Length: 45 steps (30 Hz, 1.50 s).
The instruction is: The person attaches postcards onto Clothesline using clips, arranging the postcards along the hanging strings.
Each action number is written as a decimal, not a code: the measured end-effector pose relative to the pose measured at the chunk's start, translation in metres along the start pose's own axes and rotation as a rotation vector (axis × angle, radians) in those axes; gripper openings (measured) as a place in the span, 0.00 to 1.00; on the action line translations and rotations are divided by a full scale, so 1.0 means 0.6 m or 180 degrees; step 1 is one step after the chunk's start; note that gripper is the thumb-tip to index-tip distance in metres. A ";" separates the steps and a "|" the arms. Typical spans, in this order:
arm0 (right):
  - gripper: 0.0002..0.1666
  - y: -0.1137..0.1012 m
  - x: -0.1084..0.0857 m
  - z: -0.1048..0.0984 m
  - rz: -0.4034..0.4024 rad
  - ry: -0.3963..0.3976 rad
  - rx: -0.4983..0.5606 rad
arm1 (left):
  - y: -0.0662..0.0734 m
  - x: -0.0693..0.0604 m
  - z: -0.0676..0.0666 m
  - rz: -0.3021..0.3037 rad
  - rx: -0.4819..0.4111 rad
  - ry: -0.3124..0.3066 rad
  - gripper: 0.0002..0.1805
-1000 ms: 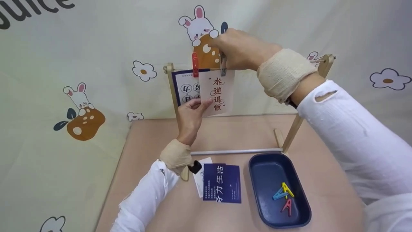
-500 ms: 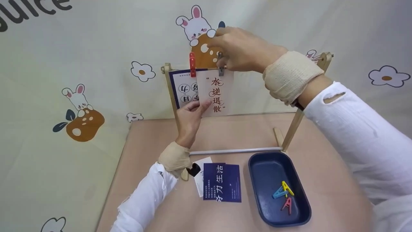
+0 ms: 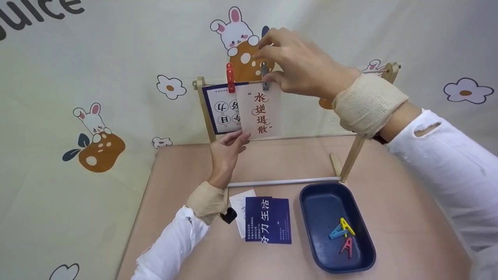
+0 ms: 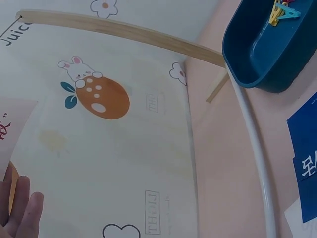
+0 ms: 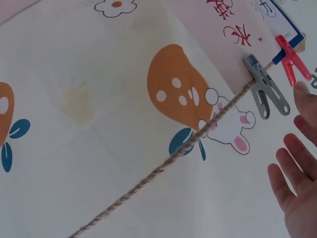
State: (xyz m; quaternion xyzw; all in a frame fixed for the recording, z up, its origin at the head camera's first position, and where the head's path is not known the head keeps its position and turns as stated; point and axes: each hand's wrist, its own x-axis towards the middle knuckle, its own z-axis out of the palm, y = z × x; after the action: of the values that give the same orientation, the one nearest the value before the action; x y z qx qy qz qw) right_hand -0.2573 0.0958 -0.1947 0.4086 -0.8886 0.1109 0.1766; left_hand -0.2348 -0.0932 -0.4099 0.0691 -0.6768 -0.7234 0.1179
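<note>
A pale pink card with red characters (image 3: 260, 112) hangs from the rope (image 5: 148, 178) by a grey clothespin (image 5: 265, 85). Just left of it, partly behind, a blue-edged white card (image 3: 222, 108) hangs under a red clothespin (image 3: 230, 78). My right hand (image 3: 301, 64) is beside the grey clothespin; in the right wrist view its fingers are spread and apart from the clip. At the pink card's lower left corner is my left hand (image 3: 226, 155), fingers loosely extended, thumb tip by the edge. Only some left fingers (image 4: 34, 208) show in the left wrist view.
A wooden stand (image 3: 354, 157) with a white lower bar (image 3: 288, 182) carries the rope. In front lie a dark blue card (image 3: 278, 221) and a white card (image 3: 238, 202). To their right, a navy tray (image 3: 323, 249) holds blue, yellow and red clothespins.
The right hand's fingers have loosened from the grey clothespin and drawn back right. The left hand has slid down from the pink card's side to its lower corner. The card stays hanging.
</note>
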 end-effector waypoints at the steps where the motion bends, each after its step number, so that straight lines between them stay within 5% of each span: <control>1: 0.21 -0.001 -0.005 0.002 -0.0014 0.0081 -0.0004 | -0.003 -0.001 -0.002 -0.0028 -0.0004 -0.0001 0.14; 12: 0.16 -0.028 -0.090 0.040 0.0038 0.0814 0.0019 | -0.038 -0.041 -0.017 -0.0280 0.0004 -0.0029 0.19; 25: 0.16 -0.039 -0.194 0.078 0.0310 0.0908 0.0259 | -0.084 -0.113 -0.006 -0.0282 0.0068 -0.0438 0.26; 35: 0.21 -0.044 -0.266 0.112 0.0618 0.0985 0.0362 | -0.123 -0.182 0.006 0.0103 0.0603 -0.1201 0.39; 45: 0.28 -0.036 -0.334 0.151 0.0587 0.1151 0.0308 | -0.158 -0.214 0.023 0.0531 0.0748 -0.1381 0.40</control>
State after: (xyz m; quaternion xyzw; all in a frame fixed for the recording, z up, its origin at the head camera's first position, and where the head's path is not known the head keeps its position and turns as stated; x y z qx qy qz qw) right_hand -0.1402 0.1886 -0.3576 0.3070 -0.8696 0.2407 0.3026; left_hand -0.1218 -0.0408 -0.5111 -0.1305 -0.7690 -0.6255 0.0204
